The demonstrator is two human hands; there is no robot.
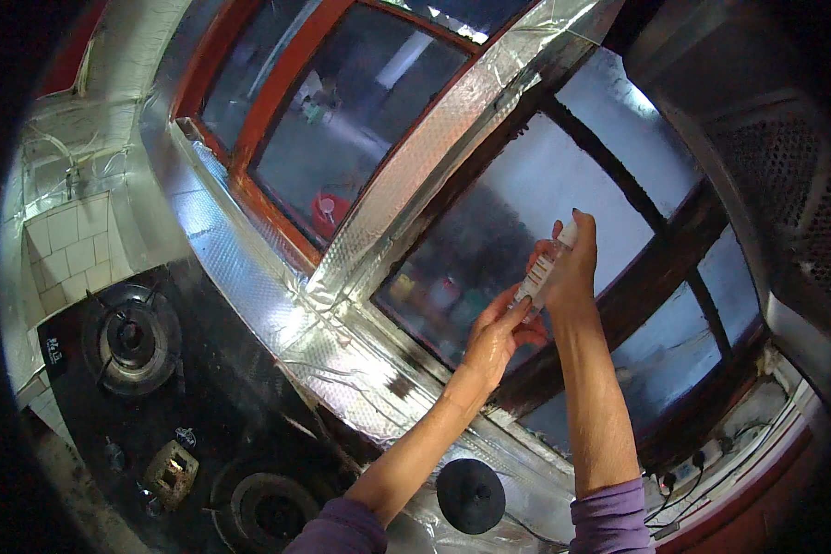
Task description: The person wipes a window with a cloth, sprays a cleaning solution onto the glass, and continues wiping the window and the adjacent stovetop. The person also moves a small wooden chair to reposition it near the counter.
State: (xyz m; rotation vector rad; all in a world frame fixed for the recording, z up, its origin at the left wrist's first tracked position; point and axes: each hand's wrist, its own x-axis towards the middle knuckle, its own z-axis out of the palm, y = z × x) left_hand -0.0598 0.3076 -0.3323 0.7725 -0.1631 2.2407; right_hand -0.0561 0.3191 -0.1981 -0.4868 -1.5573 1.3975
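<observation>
Both hands hold a clear plastic spray bottle with a white top, tilted in front of a dark-framed window. My left hand grips its lower part, fingers wrapped round the base. Around the bottle's upper end is my right hand, its thumb up by the white top. The bottle bears printed marks. Glass panes lie behind both hands; whether the bottle touches them I cannot tell. Purple sleeves cover the upper forearms.
A black gas hob with two burners lies at the lower left. Foil sheeting lines the sill and wall. A round black object sits below my forearms. Plugs and cables are at lower right, beneath a dark range hood.
</observation>
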